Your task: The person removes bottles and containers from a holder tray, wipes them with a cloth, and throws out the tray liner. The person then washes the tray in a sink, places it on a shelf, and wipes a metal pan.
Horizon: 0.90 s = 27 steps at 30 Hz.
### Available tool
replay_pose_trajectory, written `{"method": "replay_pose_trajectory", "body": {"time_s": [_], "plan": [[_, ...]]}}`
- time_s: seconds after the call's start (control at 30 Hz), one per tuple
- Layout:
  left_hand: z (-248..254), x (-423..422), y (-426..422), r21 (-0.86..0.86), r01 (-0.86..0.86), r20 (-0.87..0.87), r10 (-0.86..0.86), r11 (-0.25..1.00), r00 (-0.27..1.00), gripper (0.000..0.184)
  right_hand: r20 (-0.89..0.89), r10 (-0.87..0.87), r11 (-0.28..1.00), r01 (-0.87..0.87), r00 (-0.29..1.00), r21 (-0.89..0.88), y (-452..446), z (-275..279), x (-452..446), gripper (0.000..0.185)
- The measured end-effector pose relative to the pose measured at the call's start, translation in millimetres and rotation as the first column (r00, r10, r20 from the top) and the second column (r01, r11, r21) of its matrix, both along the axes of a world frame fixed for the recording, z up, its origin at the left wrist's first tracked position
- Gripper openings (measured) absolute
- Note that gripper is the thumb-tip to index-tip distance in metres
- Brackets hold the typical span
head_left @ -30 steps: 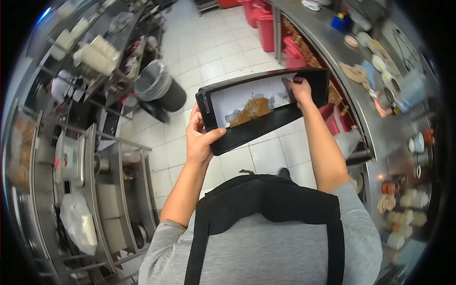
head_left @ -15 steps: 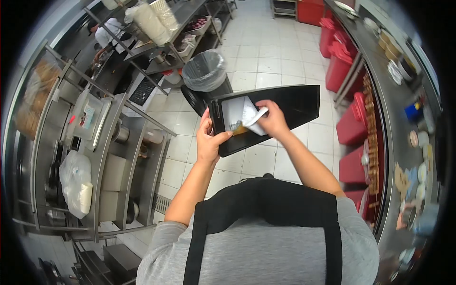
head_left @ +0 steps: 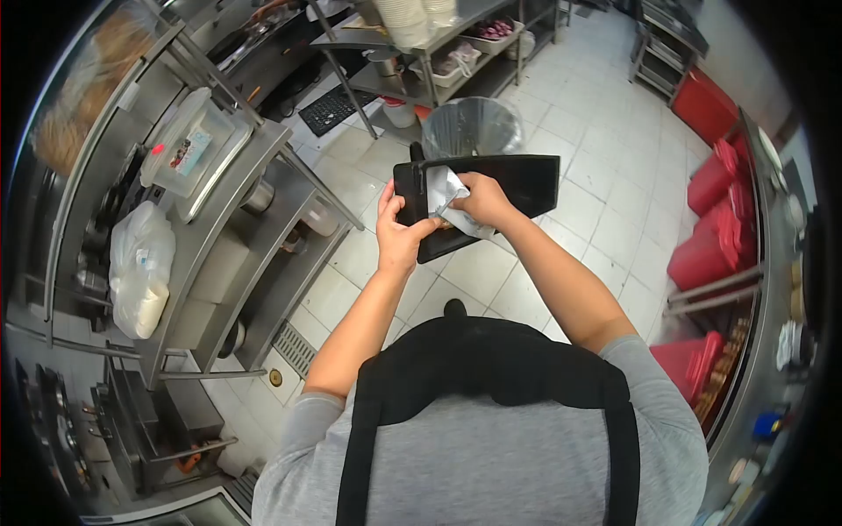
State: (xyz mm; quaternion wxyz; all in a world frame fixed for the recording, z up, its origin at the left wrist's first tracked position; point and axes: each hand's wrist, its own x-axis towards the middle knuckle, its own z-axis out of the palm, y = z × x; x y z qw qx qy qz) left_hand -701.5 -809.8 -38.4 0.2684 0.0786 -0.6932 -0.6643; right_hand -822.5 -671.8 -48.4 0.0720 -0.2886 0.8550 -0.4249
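Observation:
A long black tray (head_left: 531,180) is held tilted in front of my body. My left hand (head_left: 402,235) grips its near left end, with the thumb over the edge and the fingers behind. Closed on a crumpled white printed paper (head_left: 444,191), my right hand (head_left: 481,200) is inside the left half of the tray. The paper is folded up, and its lower part reaches toward my left thumb. The right part of the tray shows bare black.
Just beyond the tray stands a bin with a clear liner (head_left: 474,123). Steel shelving (head_left: 254,167) with containers and a plastic bag (head_left: 142,267) is at left. Red lidded bins (head_left: 715,245) line the right side, beside a steel counter (head_left: 761,351).
The view has turned, and the lined bin now appears right behind the tray. My right hand has moved left from the tray's far end, pulling the paper up and crumpling it.

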Motion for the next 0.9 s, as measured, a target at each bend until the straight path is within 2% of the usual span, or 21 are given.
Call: {"method": "replay_pose_trajectory", "body": {"time_s": [0.07,0.2,0.27,0.37,0.4,0.43,0.5,0.57,0.6,0.7,0.73,0.8,0.83,0.87,0.9], "plan": [[-21,-43,-38,0.031,-0.104,0.022,0.103,0.994,0.994,0.033,-0.068,0.094,0.996,-0.094,0.993,0.003,-33,-6,-39,0.027],[-29,-114,-99,0.175,-0.183,0.022,0.182,0.968,0.983,0.031,-0.399,0.076,0.988,-0.124,0.914,-0.095,-74,6,-109,0.024],[-42,-142,-127,0.211,-0.23,0.041,0.227,0.95,0.973,0.029,-0.422,0.066,0.985,-0.125,0.904,-0.115,-83,14,-147,0.024],[-27,-166,-142,0.294,-0.29,0.024,0.297,0.911,0.955,0.03,-0.473,0.031,0.984,-0.109,0.881,-0.139,-84,33,-207,0.025],[-36,-173,-154,0.302,-0.335,0.039,0.34,0.892,0.94,0.03,-0.477,0.033,0.986,-0.106,0.878,-0.127,-81,38,-229,0.026],[-45,-173,-167,0.167,-0.392,0.036,0.391,0.905,0.92,0.029,-0.478,0.041,0.989,-0.105,0.877,-0.108,-76,38,-248,0.026],[-55,-169,-177,0.031,-0.577,0.05,0.575,0.816,0.817,0.029,-0.507,0.063,0.996,-0.089,0.86,-0.027,-67,31,-292,0.03],[-41,-153,-178,0.048,-0.636,0.1,0.629,0.771,0.771,0.029,-0.543,0.097,0.994,-0.058,0.834,0.089,-64,9,-337,0.031],[-48,-139,-186,-0.007,-0.654,0.088,0.652,0.756,0.753,0.029,-0.538,0.134,0.982,-0.037,0.832,0.187,-66,-3,-358,0.031],[-29,-99,-177,-0.014,-0.777,0.127,0.772,0.63,0.623,0.031,-0.562,0.266,0.885,0.032,0.783,0.464,-83,-57,-411,0.033],[-15,-90,-169,-0.072,-0.834,0.098,0.836,0.547,0.54,0.026,-0.46,0.343,0.791,0.013,0.819,0.612,-95,-73,-425,0.036],[-10,-52,-160,-0.206,-0.896,0.17,0.916,0.393,0.363,0.033,-0.409,0.422,0.714,-0.018,0.809,0.7,-116,-126,-454,0.049],[-8,-29,-157,-0.273,-0.91,0.2,0.944,0.311,0.263,0.037,-0.444,0.42,0.706,0.023,0.791,0.708,-129,-153,-461,0.059],[-14,-8,-153,-0.195,-0.945,0.166,0.959,0.262,0.231,0.037,-0.34,0.362,0.639,0.034,0.868,0.768,-151,-129,-431,0.066],[-9,3,-146,-0.141,-0.968,0.158,0.97,0.205,0.183,0.035,-0.312,0.403,0.617,-0.003,0.86,0.787,-174,-136,-424,0.061]]}}
